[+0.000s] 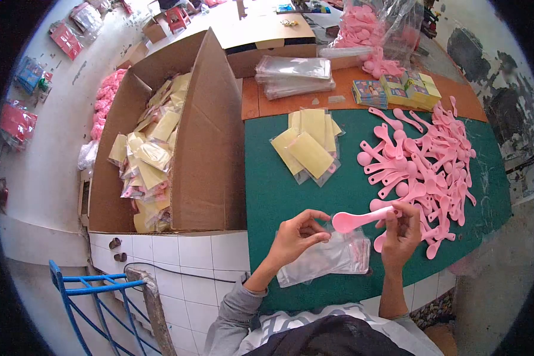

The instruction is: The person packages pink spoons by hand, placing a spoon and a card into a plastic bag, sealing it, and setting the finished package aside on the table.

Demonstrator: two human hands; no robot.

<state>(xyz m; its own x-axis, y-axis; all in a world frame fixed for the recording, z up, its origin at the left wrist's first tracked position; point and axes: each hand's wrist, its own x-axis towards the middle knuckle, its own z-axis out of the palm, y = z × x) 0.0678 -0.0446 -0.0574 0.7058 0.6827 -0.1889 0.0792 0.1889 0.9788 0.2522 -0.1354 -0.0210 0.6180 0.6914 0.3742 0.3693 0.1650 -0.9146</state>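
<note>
My right hand (pixel 401 233) pinches a pink spoon (pixel 351 222) by its handle, with the bowl pointing left. My left hand (pixel 301 237) is just left of the spoon's bowl, thumb and index finger apart, with nothing visible held between them. Below both hands, clear plastic bags (pixel 320 259) lie on the green table mat (pixel 279 202). A large heap of pink spoons (pixel 430 160) spreads over the mat's right side. Beyond my left hand lies a small pile of filled bags with yellow cards (pixel 311 155).
On the left stands a tall cardboard box (pixel 204 148) full of packed bags. Stacked clear bags (pixel 293 74), piles of printed cards (pixel 371 93) and a big plastic sack of pink pieces (pixel 362 29) line the back. A blue metal frame (pixel 95 291) is at the lower left.
</note>
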